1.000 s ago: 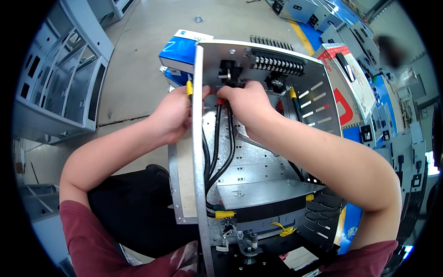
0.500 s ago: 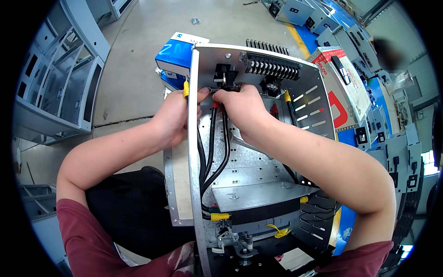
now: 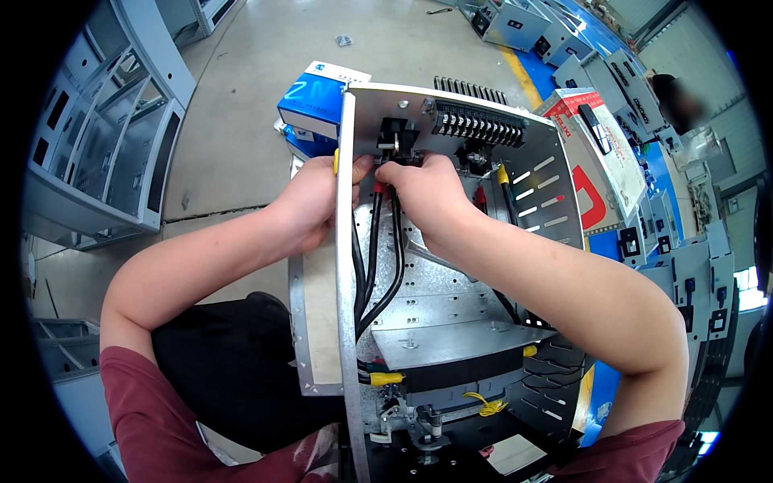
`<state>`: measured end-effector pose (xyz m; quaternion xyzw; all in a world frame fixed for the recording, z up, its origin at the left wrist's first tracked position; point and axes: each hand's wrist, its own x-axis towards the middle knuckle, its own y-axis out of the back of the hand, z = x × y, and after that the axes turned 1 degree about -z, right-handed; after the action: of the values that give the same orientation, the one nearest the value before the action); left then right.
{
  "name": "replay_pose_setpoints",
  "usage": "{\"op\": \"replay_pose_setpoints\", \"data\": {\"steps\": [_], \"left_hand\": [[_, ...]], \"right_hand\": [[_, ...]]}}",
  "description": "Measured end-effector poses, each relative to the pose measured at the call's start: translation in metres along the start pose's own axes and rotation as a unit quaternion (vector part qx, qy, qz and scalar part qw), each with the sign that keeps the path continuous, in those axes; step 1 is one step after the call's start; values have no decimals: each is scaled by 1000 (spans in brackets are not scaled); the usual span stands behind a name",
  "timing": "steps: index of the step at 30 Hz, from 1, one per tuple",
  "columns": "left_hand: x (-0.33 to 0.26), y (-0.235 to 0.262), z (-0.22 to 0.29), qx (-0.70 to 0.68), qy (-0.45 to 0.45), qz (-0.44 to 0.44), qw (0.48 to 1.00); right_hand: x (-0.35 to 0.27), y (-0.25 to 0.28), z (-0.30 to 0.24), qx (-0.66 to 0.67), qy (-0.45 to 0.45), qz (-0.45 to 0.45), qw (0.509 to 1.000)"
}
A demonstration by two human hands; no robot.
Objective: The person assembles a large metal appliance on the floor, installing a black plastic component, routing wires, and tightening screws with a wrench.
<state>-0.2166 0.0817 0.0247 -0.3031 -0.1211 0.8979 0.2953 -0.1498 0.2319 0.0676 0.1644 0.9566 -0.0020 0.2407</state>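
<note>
Both hands work at a black terminal block [image 3: 397, 138] on the far wall of an open metal enclosure [image 3: 348, 282]. My right hand [image 3: 431, 193] is closed just below the block, its thumb against a red-sleeved end of a black cable [image 3: 373, 249]. Its fingertips are hidden, so what it pinches cannot be made out. My left hand [image 3: 318, 201] reaches around the enclosure's left wall, thumb and finger closed beside the block. The wall covers part of it, and its grip is unclear. A yellow-sleeved cable end [image 3: 336, 161] shows beside this hand. Another black cable [image 3: 394, 282] runs down from my right hand.
A black terminal strip [image 3: 479, 125] is fixed to the far wall. Nearer me lies a metal plate [image 3: 451, 342] inside the enclosure. Blue boxes [image 3: 310, 105] stand at its left, a red and white carton [image 3: 608, 161] at its right. A person [image 3: 676, 101] is in the background.
The view has shifted slightly, so the enclosure sits a little farther right and lower. Both hands stay at the terminal block with nearly the same grip. The yellow-sleeved end appears more covered by the wall.
</note>
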Motion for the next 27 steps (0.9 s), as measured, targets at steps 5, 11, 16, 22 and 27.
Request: {"op": "replay_pose_setpoints", "data": {"steps": [5, 11, 16, 22, 27], "left_hand": [[3, 2, -2, 4, -7, -14, 1000], [3, 3, -1, 12, -10, -36, 999], [-2, -16, -2, 63, -44, 58, 995], [-5, -12, -4, 53, -38, 63, 996], [-1, -4, -7, 3, -24, 9, 1000]], "right_hand": [[2, 0, 2, -5, 3, 7, 1000], [-2, -1, -2, -4, 2, 4, 1000], [-3, -1, -2, -7, 8, 7, 1000], [-3, 0, -2, -5, 3, -1, 1000], [-1, 0, -2, -12, -1, 1, 1000]]}}
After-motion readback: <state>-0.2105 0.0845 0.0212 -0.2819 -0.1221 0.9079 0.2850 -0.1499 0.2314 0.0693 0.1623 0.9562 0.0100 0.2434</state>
